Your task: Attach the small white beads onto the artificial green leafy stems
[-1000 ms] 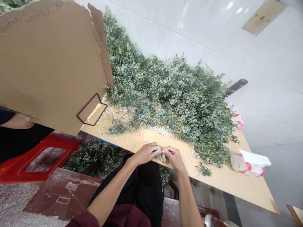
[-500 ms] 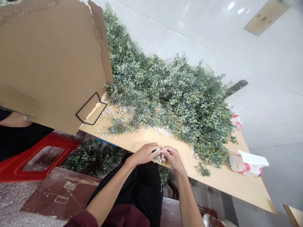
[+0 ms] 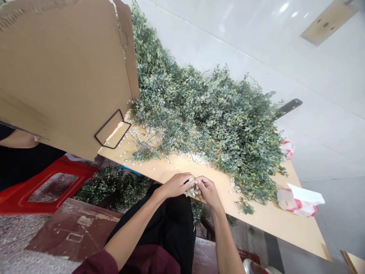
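Note:
My left hand [image 3: 179,185] is closed in a pinch at the table's front edge, holding a small artificial leaf sprig [image 3: 191,193] whose pale green leaves hang below the fingers. A tiny white piece [image 3: 191,179] shows at its fingertips. Facing it, my right hand [image 3: 208,190] has thumb and forefinger pinched at the same sprig, nearly touching the left fingertips. Exactly what lies between the right fingertips is too small to make out. Beyond both hands spreads a big heap of artificial greenery [image 3: 211,110], with small white pieces [image 3: 196,158] scattered along its front.
A large cardboard box [image 3: 68,76] stands at the left, near a black wire frame [image 3: 112,129]. On the table [image 3: 302,232], a red-and-white packet [image 3: 299,201] lies at right, and a loose sprig [image 3: 245,206] nearer. Another person's arm [image 3: 19,139] shows beside a red stool [image 3: 82,173].
The view has shifted slightly, so the surroundings sit a little to the right. Both hands stay together at the sprig, with only a small turn of the left fingers.

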### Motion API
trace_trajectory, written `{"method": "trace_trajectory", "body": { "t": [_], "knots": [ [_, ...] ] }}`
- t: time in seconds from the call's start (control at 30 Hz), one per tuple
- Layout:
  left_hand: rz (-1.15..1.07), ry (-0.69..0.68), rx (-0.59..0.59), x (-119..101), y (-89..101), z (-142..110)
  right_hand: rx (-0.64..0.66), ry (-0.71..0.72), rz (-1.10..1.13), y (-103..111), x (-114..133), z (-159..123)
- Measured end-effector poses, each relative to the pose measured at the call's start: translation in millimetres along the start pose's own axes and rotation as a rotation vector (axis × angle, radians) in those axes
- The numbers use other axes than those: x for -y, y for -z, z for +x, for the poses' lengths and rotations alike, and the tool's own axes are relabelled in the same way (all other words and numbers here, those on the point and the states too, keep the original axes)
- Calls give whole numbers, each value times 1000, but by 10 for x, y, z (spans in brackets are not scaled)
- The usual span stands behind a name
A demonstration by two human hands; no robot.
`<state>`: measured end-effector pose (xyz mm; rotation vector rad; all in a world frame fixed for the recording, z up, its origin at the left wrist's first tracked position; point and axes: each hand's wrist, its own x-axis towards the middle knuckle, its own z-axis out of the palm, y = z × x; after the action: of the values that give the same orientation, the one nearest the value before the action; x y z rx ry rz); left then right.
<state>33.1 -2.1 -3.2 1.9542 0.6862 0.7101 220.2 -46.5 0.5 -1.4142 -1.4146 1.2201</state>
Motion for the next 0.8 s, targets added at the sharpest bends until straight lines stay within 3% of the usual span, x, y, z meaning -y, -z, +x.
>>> {"method": "trace_trajectory", "body": {
  "t": [0.5, 0.8],
  "knots": [
    [-55, 62, -80, -49, -29, 25, -257, 55, -87, -158, -74, -46],
    [-65, 59, -87, -72, -30, 12, -199, 88, -84, -128, -106, -47]
  ]
}}
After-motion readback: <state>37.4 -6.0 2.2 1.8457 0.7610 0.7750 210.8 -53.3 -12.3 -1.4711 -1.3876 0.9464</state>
